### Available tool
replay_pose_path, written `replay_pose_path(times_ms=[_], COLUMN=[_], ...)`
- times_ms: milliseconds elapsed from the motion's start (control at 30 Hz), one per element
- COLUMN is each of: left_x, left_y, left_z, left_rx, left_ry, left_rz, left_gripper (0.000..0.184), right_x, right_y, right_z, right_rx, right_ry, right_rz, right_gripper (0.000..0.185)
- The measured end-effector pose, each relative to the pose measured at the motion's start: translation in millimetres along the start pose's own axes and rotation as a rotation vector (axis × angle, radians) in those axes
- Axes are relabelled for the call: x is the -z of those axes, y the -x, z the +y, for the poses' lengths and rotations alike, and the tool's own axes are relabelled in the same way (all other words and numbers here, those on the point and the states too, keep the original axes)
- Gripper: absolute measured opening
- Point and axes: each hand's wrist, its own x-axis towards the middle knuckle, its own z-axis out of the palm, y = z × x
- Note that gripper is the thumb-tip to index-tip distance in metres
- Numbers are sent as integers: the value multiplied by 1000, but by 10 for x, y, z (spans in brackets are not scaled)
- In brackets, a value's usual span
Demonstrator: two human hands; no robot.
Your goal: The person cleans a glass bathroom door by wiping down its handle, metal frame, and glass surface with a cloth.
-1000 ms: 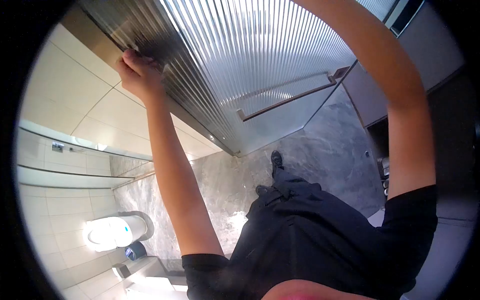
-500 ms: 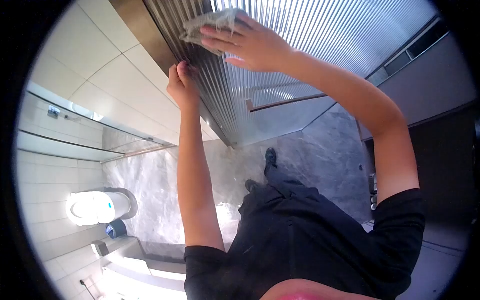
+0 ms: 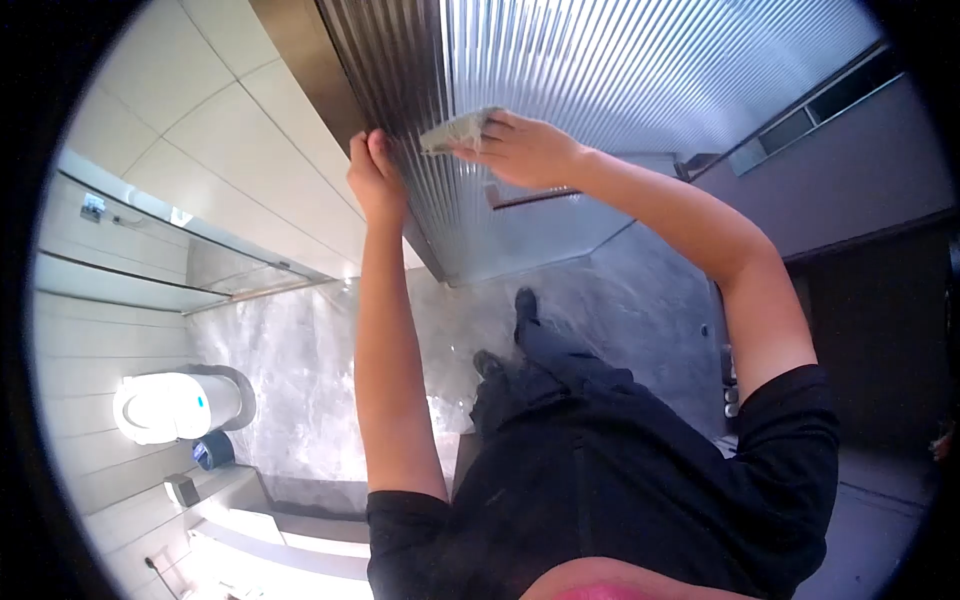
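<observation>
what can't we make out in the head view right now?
Head view:
Cloth: part hidden by right hand.
Left hand: curled fingers hide whatever it may grip.
Door handle: partly behind right forearm.
Ribbed glass: cut off by top edge.
Items by right sleeve: too small to identify.

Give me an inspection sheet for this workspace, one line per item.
Surface: ribbed glass panel, upright, with a bar handle partly hidden by the right arm.
Job's things: grey cloth in front of the glass; contact unclear.
Clutter: small items at the right, too small to identify.
Hands: right hand holds the cloth; left hand curled at the panel's left side, grip unclear.
Cables: nothing seen.
Surroundings: grey marbled floor, toilet, dark bin, pale wall tiles.
</observation>
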Motion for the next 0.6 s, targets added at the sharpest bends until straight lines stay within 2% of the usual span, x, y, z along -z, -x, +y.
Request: replay_pose_path(times_ms=[33,133,167,267,333,367,400,467,500,600], left_x=[-22,-43,-59,-94,-128,-141,-163,-215,-243,-350], left_y=[-2,46,26,38,59,81,93,98,133,123], left_z=[-52,-49,-91,-82,-56,-58,-57,23,39,-235], left_rx=[-3,-7,-18,-20,16,8,7,6,114,39], left_ry=[1,13,5,54,33,67,73,83,46,68], left_rz=[6,19,30,50,86,82,102,150,135,205], left_gripper=[31,32,33,35,35,37,37,37,39,39], right_x=[14,16,83,321,154,332,522,490,329,-350], right_y=[11,81,64,82,128,152,211,280,317,453], right_z=[-21,89,150,493,835,943,964,979,921,457], right_rx=[-7,16,23,-110,-186,-276,-326,-287,-270,-212], right_ry=[8,12,110,198,-35,8,-69,-85,-105,-154], right_rz=[-57,44,21,182,588,610,735,759,754,698], right_gripper=[67,63,64,61,57,65,62,60,57,51])
